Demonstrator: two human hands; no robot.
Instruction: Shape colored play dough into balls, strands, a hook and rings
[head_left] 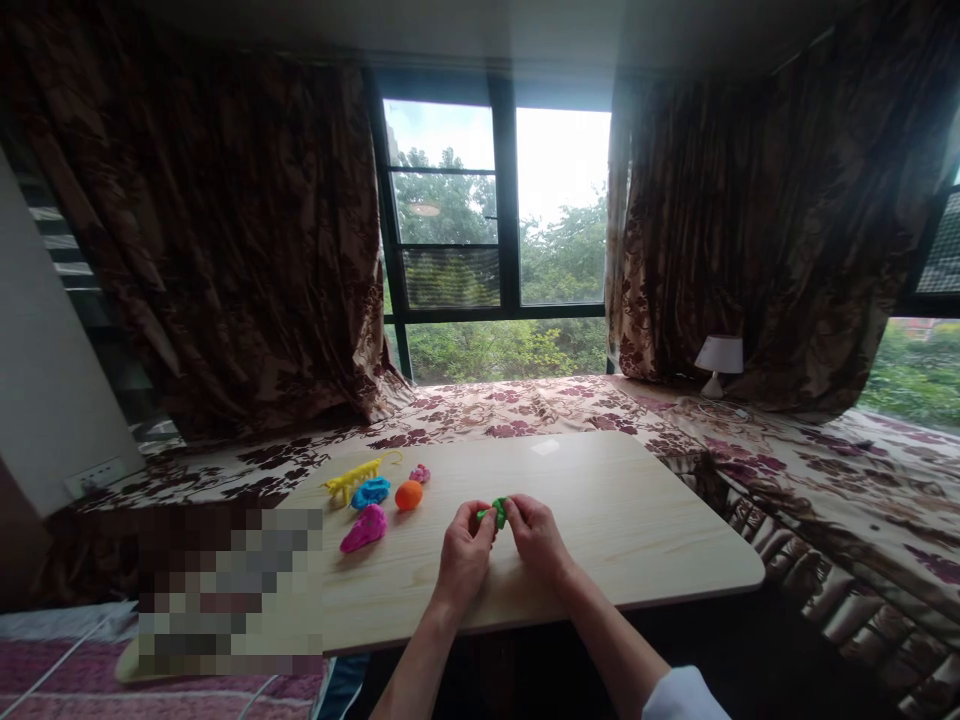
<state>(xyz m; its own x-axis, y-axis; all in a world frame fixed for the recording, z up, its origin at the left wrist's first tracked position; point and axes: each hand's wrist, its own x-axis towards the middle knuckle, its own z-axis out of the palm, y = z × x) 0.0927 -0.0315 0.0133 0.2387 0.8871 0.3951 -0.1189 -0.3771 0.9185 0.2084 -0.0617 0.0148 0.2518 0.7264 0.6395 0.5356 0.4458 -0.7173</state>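
Between the fingertips of both hands is a small lump of green modelling clay (500, 512), partly covered by the fingers. My left hand (465, 545) pinches its left side with thumb and fingers. From the right, my right hand (536, 535) closes on the other side of the same lump. Both hands are just above the pale wooden table (600, 510). Left of them lie an orange ball (409, 495), a pink lump (364, 528), a blue lump (370, 492) and a small pink-and-white piece (420, 473). Behind the blue lump is a yellow, toothed, comb-like thing (352, 482).
A blurred-out patch (232, 590) hides the table's left end. Beyond the table is a ledge with a floral cover (487, 410), below a window (495, 220) between dark curtains (285, 230). A small white lamp (720, 358) stands at the right on the ledge.
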